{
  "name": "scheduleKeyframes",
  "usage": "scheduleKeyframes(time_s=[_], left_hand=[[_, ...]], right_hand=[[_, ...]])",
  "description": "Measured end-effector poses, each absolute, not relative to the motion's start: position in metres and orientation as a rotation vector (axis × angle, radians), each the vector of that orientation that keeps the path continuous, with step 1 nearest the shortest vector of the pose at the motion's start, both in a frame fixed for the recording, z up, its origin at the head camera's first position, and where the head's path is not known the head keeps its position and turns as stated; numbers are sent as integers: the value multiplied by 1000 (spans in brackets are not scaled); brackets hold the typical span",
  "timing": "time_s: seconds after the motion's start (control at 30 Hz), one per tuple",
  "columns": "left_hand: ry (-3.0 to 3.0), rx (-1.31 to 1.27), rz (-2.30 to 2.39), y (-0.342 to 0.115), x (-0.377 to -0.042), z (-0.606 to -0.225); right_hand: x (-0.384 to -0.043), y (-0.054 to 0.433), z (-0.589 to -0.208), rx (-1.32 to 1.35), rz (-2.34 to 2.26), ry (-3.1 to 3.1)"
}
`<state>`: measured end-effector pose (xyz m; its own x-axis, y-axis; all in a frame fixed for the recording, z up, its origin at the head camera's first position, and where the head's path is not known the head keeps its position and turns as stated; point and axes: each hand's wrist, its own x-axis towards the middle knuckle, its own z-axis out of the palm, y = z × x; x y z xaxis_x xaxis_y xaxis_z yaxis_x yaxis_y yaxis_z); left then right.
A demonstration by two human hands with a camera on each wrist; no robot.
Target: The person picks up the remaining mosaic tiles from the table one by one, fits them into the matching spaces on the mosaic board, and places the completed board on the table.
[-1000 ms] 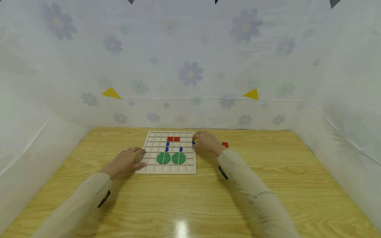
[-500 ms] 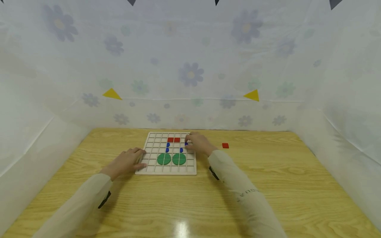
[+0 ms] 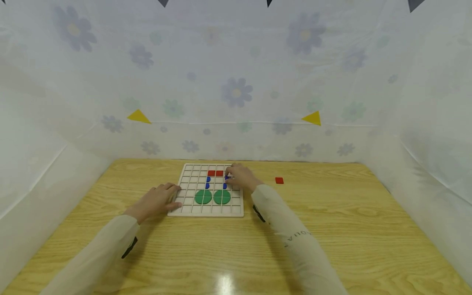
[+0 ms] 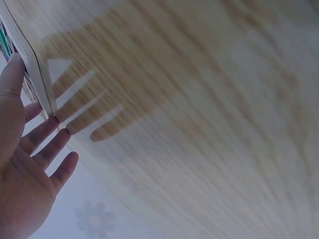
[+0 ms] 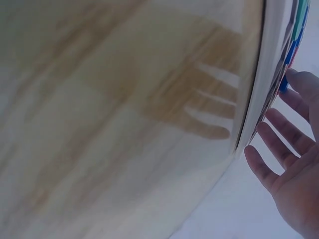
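Note:
A white square grid board point(image 3: 187, 189) lies on the table, bearing coloured flat pieces. My left hand point(image 3: 157, 200) rests at its left edge, thumb and fingers spread and fairly straight; the left wrist view shows its fingertips against the board's side. Over the right part of the board, my right hand point(image 3: 242, 177) pinches a small blue half-disc point(image 5: 284, 83) between thumb and index finger. That piece is just above another blue half-disc point(image 3: 225, 186) set in the grid, and right of a red square point(image 3: 219, 173). The fingers partly hide it in the head view.
Two more blue half-discs, one being the lower half-disc point(image 3: 207, 186), form a left column. Below sit two green discs, the left disc point(image 3: 200, 194) and right disc point(image 3: 219, 194), made of quarters. A loose red square point(image 3: 279, 180) lies right of the board. White flowered curtains point(image 3: 236, 139) surround the table.
My right hand has moved left across the board with the blue half-disc, from the right edge to beside the red squares. My left hand has stayed in place.

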<state>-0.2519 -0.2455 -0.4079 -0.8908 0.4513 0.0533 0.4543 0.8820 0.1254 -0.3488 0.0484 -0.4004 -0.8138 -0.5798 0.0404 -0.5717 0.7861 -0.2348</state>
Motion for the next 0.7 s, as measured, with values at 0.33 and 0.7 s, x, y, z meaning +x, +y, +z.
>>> scheduleKeyframes(time_s=[0.33,0.7], left_hand=[[-3025,-735,-184,-246,-253,-408],[-3022,-728,-196,-246,-254,-409]], right_hand=[[-351,45,-404,-915,-361,2935],[-347,44,-400,-898,-373,2932]])
